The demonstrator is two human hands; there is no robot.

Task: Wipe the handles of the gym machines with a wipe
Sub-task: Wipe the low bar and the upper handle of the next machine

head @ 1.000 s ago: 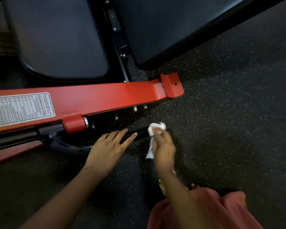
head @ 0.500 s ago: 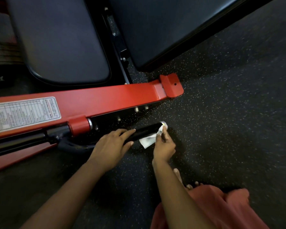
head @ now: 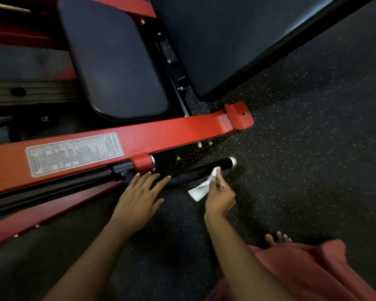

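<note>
A black machine handle with a silver end cap runs low over the floor, below a red frame beam. My right hand pinches a crumpled white wipe and presses its top corner against the handle, a short way in from the cap. My left hand lies flat with fingers spread, its fingertips resting on the handle's inner part near a red collar.
Two black pads, a seat and a backrest, sit beyond the beam. A label plate is fixed on the beam. Dark speckled rubber floor spreads right. A pink garment and bare toes are at bottom right.
My right hand slid the wipe from the handle's silver end cap inward along the black grip. My left hand opened flatter and shifted slightly left along the handle.
</note>
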